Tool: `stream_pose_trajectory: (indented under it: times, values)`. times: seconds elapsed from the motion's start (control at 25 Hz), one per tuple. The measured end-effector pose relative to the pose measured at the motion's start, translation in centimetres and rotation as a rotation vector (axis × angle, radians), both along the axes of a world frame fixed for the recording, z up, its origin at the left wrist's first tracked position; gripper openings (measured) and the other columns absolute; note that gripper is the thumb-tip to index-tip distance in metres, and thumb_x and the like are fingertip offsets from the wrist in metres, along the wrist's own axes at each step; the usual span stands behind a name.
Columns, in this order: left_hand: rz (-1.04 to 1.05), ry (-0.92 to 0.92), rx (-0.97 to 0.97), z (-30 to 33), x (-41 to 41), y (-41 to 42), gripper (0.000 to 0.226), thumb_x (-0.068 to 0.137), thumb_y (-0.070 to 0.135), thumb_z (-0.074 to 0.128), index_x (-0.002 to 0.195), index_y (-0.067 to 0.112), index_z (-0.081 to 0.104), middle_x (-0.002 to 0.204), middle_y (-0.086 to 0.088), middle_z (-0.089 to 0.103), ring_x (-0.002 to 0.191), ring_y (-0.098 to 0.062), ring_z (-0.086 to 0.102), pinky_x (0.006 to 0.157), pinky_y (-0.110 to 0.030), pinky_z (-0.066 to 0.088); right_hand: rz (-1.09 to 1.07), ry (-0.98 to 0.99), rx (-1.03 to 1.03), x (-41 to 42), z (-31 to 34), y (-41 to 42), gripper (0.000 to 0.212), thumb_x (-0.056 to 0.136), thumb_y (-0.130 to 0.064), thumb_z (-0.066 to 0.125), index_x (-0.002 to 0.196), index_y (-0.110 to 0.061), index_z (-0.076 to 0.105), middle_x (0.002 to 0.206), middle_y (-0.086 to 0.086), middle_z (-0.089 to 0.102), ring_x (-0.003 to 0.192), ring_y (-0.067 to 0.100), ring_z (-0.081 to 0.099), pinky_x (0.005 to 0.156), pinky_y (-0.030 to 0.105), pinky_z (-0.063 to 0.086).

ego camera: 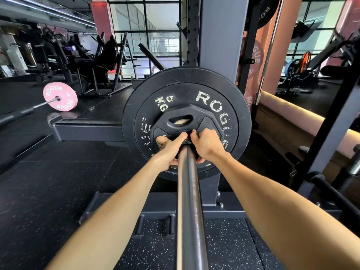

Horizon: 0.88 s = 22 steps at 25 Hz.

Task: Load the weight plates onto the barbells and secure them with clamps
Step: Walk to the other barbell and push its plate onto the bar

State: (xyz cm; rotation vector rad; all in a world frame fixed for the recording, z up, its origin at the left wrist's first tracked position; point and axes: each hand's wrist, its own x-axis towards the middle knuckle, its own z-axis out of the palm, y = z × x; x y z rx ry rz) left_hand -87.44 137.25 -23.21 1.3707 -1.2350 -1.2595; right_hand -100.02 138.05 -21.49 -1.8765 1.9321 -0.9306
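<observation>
Head view: both hands, left hand (169,151) and right hand (206,143), grip a small black polygonal plate (187,121) (hub hidden) on the dark steel barbell sleeve (188,191); big black Rogue disc (214,90) behind.

A gym with a black rubber floor (58,191), speckled white near the camera. A grey steel rack post (220,36) rises in the middle, and behind it a big window (148,26) with black bars lets in daylight. Dark exercise machines (87,55) stand at the left; a pink column (286,36) stands at the right.
</observation>
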Motion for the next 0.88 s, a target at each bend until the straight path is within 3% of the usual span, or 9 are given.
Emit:
stream_pose_trajectory:
  times: [0.12, 0.24, 0.4, 0.56, 0.64, 0.72, 0.76, 0.88]
  values:
    - [-0.053, 0.039, 0.04, 0.4, 0.2, 0.5, 0.031, 0.095, 0.049, 0.058, 0.092, 0.019, 0.049, 0.093, -0.006, 0.061, 0.081, -0.019, 0.065, 0.082, -0.042, 0.059, 0.016, -0.058, -0.04, -0.3, 0.1, 0.2, 0.055, 0.1, -0.039, 0.039, 0.058, -0.005, 0.05, 0.048, 0.012, 0.054, 0.037, 0.031, 0.062, 0.046, 0.03, 0.052]
    - [-0.086, 0.06, 0.062, 0.8, 0.4, 1.0, 0.05, 0.09, 0.054, 0.06, 0.117, 0.013, 0.057, 0.1, -0.008, 0.065, 0.078, -0.015, 0.069, 0.069, -0.035, 0.06, 0.018, -0.083, -0.057, -0.2, -0.1, 0.2, 0.057, 0.099, -0.039, 0.041, 0.054, -0.005, 0.049, 0.04, 0.01, 0.052, 0.033, 0.03, 0.059, 0.039, 0.027, 0.048]
    - [-0.104, 0.074, 0.074, 0.9, 0.4, 1.2, 0.032, 0.097, 0.049, 0.055, 0.106, 0.019, 0.059, 0.09, 0.0, 0.063, 0.076, -0.012, 0.067, 0.074, -0.036, 0.059, -0.032, -0.135, -0.094, -0.2, -0.8, -0.1, 0.059, 0.096, -0.042, 0.044, 0.053, -0.002, 0.051, 0.045, 0.013, 0.055, 0.031, 0.03, 0.057, 0.034, 0.022, 0.04]
    - [-0.072, 0.093, 0.075, 1.1, 0.1, 1.2, 0.027, 0.101, 0.04, 0.054, 0.086, 0.023, 0.038, 0.088, 0.003, 0.049, 0.072, -0.011, 0.06, 0.091, -0.044, 0.056, -0.053, -0.094, -0.119, -0.3, -0.8, -0.2, 0.06, 0.096, -0.041, 0.044, 0.049, -0.004, 0.049, 0.043, 0.013, 0.054, 0.038, 0.031, 0.059, 0.046, 0.03, 0.05]
    - [-0.075, 0.108, 0.075, 1.3, -0.1, 1.6, 0.031, 0.101, 0.04, 0.053, 0.084, 0.023, 0.033, 0.087, 0.002, 0.049, 0.07, -0.011, 0.058, 0.092, -0.046, 0.055, -0.034, 0.056, -0.022, -0.3, 0.2, -0.1, 0.057, 0.096, -0.043, 0.038, 0.058, -0.004, 0.055, 0.052, 0.013, 0.061, 0.04, 0.029, 0.062, 0.058, 0.032, 0.054]
    - [-0.066, 0.107, 0.067, 1.2, -0.1, 1.6, 0.035, 0.099, 0.043, 0.055, 0.084, 0.024, 0.03, 0.09, 0.001, 0.048, 0.067, -0.01, 0.059, 0.082, -0.041, 0.058, -0.042, 0.183, 0.061, -0.4, 1.0, -0.2, 0.056, 0.097, -0.048, 0.034, 0.068, -0.006, 0.057, 0.074, 0.013, 0.067, 0.053, 0.031, 0.067, 0.068, 0.032, 0.054]
    - [-0.06, 0.104, 0.068, 1.3, -0.1, 1.6, 0.037, 0.098, 0.045, 0.057, 0.084, 0.024, 0.029, 0.09, 0.001, 0.049, 0.065, -0.009, 0.06, 0.075, -0.038, 0.058, -0.042, 0.216, 0.093, -0.3, 1.0, -0.4, 0.058, 0.098, -0.052, 0.032, 0.073, -0.007, 0.058, 0.084, 0.013, 0.066, 0.057, 0.031, 0.066, 0.067, 0.031, 0.053]
    - [-0.058, 0.124, 0.062, 1.1, 0.0, 1.1, 0.039, 0.095, 0.048, 0.059, 0.085, 0.024, 0.029, 0.086, 0.001, 0.053, 0.066, -0.01, 0.061, 0.069, -0.034, 0.057, 0.012, 0.191, 0.19, 0.0, 0.8, -0.6, 0.064, 0.1, -0.056, 0.027, 0.1, -0.006, 0.065, 0.096, 0.015, 0.054, 0.042, 0.023, 0.059, 0.05, 0.026, 0.05]
